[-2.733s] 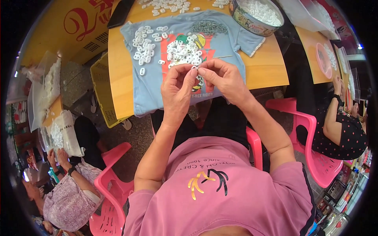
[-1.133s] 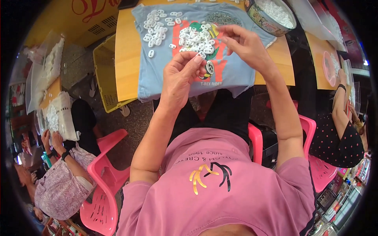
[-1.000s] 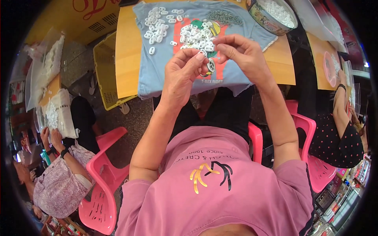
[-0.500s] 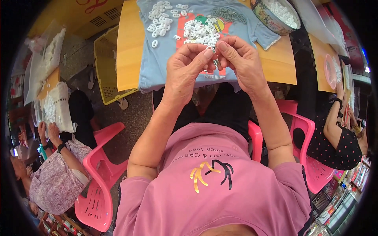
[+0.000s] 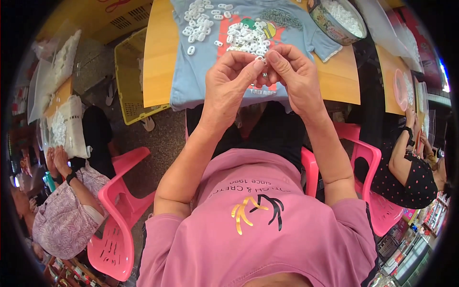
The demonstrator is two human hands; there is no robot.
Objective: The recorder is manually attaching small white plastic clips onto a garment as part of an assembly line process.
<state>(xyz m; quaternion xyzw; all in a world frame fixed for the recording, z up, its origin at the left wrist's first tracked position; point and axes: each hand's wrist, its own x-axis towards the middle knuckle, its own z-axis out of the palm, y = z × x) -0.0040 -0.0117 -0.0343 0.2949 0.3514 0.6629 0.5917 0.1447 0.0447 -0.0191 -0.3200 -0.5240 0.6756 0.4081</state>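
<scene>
My left hand (image 5: 232, 74) and my right hand (image 5: 292, 71) meet above the near edge of a blue T-shirt (image 5: 193, 79) spread on the table. Between my left thumb and fingertips is a small white plastic piece (image 5: 259, 58), mostly covered. The right thumb and forefinger pinch right against it; what they grip is too small to make out. A shiny metal bit (image 5: 265, 74) shows below the fingertips. Just beyond my hands lies a heap of white oval two-holed pieces (image 5: 246, 38). More white ovals (image 5: 197, 28) are scattered to its left, and small grey metal parts (image 5: 282, 18) lie behind.
A patterned round tin (image 5: 330, 24) of white pieces stands at the table's (image 5: 342, 81) far right. A yellow crate (image 5: 126, 79) sits left of the table. Pink chairs (image 5: 117, 210) stand at both sides, with a person (image 5: 71, 210) working at left and another (image 5: 406, 177) at right.
Both hands have shifted very slightly right and stay pinched together. The scene has moved a little with the head; the heaps look the same.
</scene>
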